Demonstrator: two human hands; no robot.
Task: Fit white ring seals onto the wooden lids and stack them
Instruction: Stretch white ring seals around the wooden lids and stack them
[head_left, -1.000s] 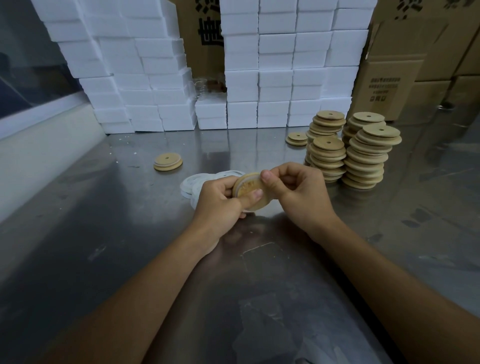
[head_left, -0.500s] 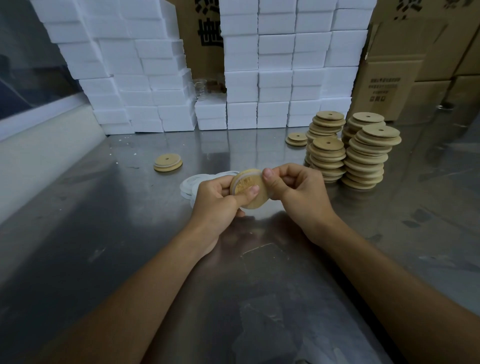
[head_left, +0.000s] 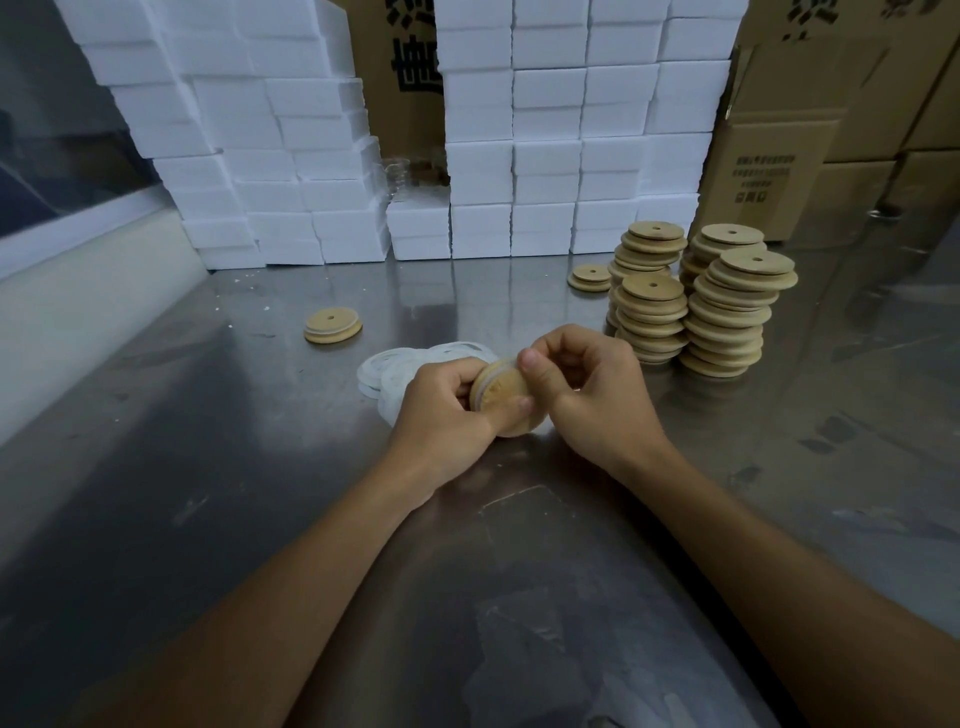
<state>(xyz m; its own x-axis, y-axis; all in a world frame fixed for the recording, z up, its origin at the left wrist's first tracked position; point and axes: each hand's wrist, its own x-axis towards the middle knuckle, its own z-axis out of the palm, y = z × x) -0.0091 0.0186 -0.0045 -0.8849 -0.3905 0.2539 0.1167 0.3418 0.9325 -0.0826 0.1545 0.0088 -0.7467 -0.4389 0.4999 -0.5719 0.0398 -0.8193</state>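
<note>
Both hands hold one round wooden lid (head_left: 503, 396) on edge above the steel table. My left hand (head_left: 441, 415) grips it from the left, thumb across its face. My right hand (head_left: 592, 395) pinches the lid's upper rim, where a white ring seal (head_left: 480, 384) runs around the edge. A loose pile of white ring seals (head_left: 400, 366) lies just behind my left hand. Several stacks of wooden lids (head_left: 727, 312) stand to the right. A single lid with a white seal on it (head_left: 332, 326) lies far left.
A small low lid pile (head_left: 589, 276) sits behind the stacks. White foam boxes (head_left: 545, 156) are walled up along the back of the steel table (head_left: 208, 467). Cardboard cartons (head_left: 789, 156) stand at the back right. A pale wall ledge (head_left: 78, 291) runs along the left.
The lid has turned in my hands, tilting further onto its edge, and the white seal now shows along its left rim. My right thumb has shifted along the upper rim.
</note>
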